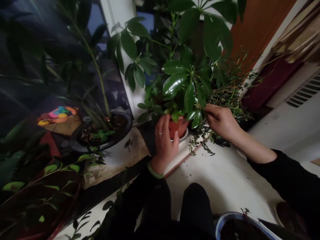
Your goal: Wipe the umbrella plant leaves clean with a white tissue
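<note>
A small reddish-orange flower pot (pixel 178 128) stands on a white saucer (pixel 185 136) by the window. My left hand (pixel 165 140), with a ring and a green bangle at the wrist, is curved around the pot's left side, fingers over its rim and thumb at its front. Above the pot rises a leafy plant (pixel 175 83) with broad, glossy green leaves. My right hand (pixel 222 121) is closed in a pinch at the right edge of the lower leaves. What lies between its fingertips is hidden. A trailing small-leaved plant (pixel 230 90) spreads behind and below that hand.
To the left, a large white pot with a dark rim (pixel 117 146) holds a tall plant. Behind it sits a box of colourful pieces (pixel 60 120). A blue-rimmed pot (pixel 225 218) stands near my knees. Dark bits lie on the white floor (pixel 212 173). A vented white panel (pixel 295 103) is at right.
</note>
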Action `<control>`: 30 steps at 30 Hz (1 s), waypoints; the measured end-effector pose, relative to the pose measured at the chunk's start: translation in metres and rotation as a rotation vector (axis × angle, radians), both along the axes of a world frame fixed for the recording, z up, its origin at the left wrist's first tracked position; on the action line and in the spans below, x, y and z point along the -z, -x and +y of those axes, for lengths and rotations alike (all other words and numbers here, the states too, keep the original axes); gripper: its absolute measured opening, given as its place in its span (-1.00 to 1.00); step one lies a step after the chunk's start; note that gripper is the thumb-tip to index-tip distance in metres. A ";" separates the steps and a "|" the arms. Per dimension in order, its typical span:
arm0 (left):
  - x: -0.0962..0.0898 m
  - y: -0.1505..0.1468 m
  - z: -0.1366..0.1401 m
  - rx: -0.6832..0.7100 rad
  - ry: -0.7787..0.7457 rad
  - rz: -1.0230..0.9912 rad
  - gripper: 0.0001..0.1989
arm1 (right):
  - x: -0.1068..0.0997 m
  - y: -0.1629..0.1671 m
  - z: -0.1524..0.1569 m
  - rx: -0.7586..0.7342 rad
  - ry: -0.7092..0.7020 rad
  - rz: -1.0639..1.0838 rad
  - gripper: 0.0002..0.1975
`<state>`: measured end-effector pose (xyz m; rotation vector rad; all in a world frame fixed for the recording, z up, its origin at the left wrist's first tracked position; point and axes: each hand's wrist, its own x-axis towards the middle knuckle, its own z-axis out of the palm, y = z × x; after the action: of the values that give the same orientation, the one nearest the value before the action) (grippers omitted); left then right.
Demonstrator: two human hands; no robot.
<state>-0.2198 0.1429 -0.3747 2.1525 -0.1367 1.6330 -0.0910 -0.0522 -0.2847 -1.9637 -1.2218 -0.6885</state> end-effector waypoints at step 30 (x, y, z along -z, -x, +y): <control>0.009 0.034 -0.018 0.626 0.694 0.245 -0.82 | 0.095 0.108 0.028 -0.577 -1.105 1.503 -0.78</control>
<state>-0.2534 0.1250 -0.3833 1.5330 -0.1266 0.8730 -0.1989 -0.0239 -0.3796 -0.6421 -0.2031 0.4127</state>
